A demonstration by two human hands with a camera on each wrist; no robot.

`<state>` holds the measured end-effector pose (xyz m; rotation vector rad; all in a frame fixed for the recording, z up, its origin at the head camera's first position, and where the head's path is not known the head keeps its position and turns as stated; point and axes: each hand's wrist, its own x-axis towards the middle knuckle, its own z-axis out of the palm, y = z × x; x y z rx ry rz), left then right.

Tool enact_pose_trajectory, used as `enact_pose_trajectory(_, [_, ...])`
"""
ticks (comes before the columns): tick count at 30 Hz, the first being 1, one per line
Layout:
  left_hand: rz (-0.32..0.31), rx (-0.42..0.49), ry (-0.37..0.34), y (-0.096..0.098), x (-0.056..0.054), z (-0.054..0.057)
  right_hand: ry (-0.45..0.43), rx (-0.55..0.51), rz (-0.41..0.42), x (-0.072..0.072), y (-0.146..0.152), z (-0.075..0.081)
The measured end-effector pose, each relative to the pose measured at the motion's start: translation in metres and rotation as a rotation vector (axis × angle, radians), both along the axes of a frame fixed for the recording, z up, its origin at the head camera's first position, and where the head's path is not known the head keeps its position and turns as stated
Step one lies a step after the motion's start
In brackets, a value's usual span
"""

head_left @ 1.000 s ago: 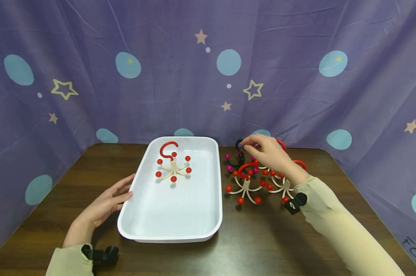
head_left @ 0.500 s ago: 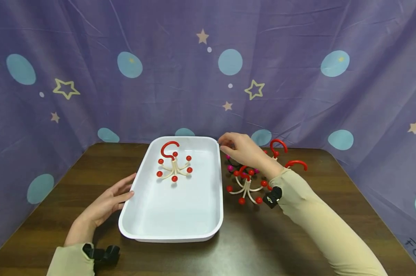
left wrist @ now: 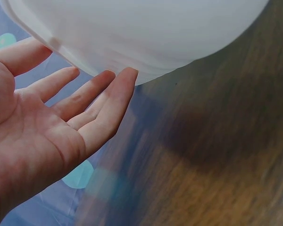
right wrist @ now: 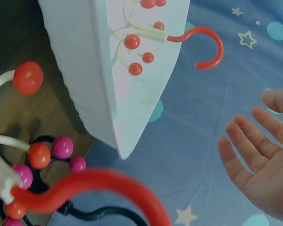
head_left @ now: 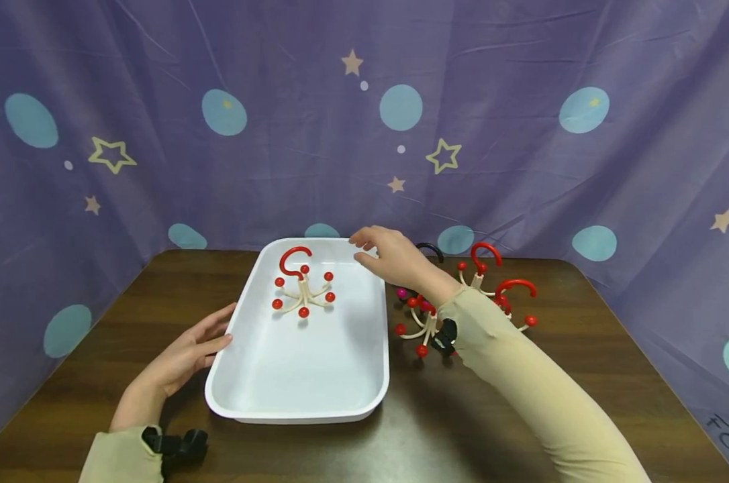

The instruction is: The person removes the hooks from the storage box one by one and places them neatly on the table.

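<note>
A white tray stands on the table, and a hook hanger with cream arms, red ball tips and a red hook sits in its far half. My left hand touches the tray's left side, thumb at the rim and fingers lightly bent against the wall below. Over the tray's far right corner hovers my right hand, fingers relaxed, holding nothing. In the right wrist view its palm and spread fingers show. Right of the tray are more red-and-cream hangers and a black hanger with pink balls, partly hidden by my right arm.
The brown wooden table reaches back to a purple curtain with stars and dots. Another red-and-cream hanger stands close to the tray's right side. Each wrist wears a black camera strap.
My right hand has moved left from above the black hanger to the tray's far right corner. The left hand, tray and hangers have stayed in place.
</note>
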<state>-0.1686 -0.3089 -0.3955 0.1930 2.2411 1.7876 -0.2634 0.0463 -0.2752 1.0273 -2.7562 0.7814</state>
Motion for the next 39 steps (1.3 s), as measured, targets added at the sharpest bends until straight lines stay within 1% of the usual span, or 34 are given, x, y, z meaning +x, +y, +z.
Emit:
enact_pose_trajectory(6, [-0.007, 0.000, 0.003, -0.002, 0.002, 0.000, -0.019, 0.042, 0.016, 0.000, -0.021, -0.001])
enact_pose_trajectory(10, [-0.011, 0.005, 0.005, -0.001, 0.002, 0.000, -0.014, 0.065, 0.032, 0.000, -0.034, -0.001])
enact_pose_trajectory(13, [-0.006, 0.008, 0.000, -0.001, 0.002, 0.001, -0.027, 0.079, 0.034, -0.001, -0.043, -0.002])
enact_pose_trajectory(19, [0.004, 0.013, -0.010, -0.001, 0.002, 0.002, -0.027, 0.100, 0.035, -0.005, -0.060, -0.009])
enact_pose_trajectory(27, [-0.002, 0.012, -0.006, -0.001, 0.003, 0.003, -0.035, 0.100, 0.022, -0.009, -0.077, -0.021])
enact_pose_trajectory(33, [-0.003, 0.013, 0.001, -0.003, 0.004, 0.003, 0.000, 0.109, 0.008, -0.013, -0.089, -0.025])
enact_pose_trajectory(39, [-0.017, 0.027, 0.011, -0.004, 0.004, 0.001, 0.021, 0.115, 0.005, -0.017, -0.098, -0.028])
